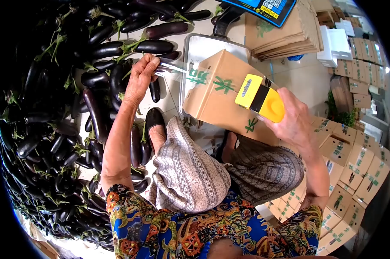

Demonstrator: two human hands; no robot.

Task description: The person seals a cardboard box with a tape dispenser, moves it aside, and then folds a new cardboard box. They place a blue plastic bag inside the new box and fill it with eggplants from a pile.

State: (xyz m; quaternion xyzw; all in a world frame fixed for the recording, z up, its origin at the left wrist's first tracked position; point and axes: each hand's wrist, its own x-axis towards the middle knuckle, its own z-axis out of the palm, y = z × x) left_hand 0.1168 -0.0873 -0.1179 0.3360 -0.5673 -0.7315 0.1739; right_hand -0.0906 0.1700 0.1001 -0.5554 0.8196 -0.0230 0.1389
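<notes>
My left hand [142, 77] pinches the gathered end of a strip of clear tape [171, 70] left of the cardboard box. The tape stretches right toward the box. My right hand [292, 116] is wrapped round a yellow tape dispenser [260, 98] with a black band, held over the box's right part. The brown cardboard box [212, 97], printed with green characters, sits tilted in view on the metal scale platform [192, 49], above my knees.
Many eggplants [101, 116] cover the floor at the left. A blue scale display [272, 11] stands at the top, beside flattened cardboard [285, 36]. Printed boxes [354, 168] are stacked at the right, with white foam boxes [334, 43] above. My feet flank the box's near side.
</notes>
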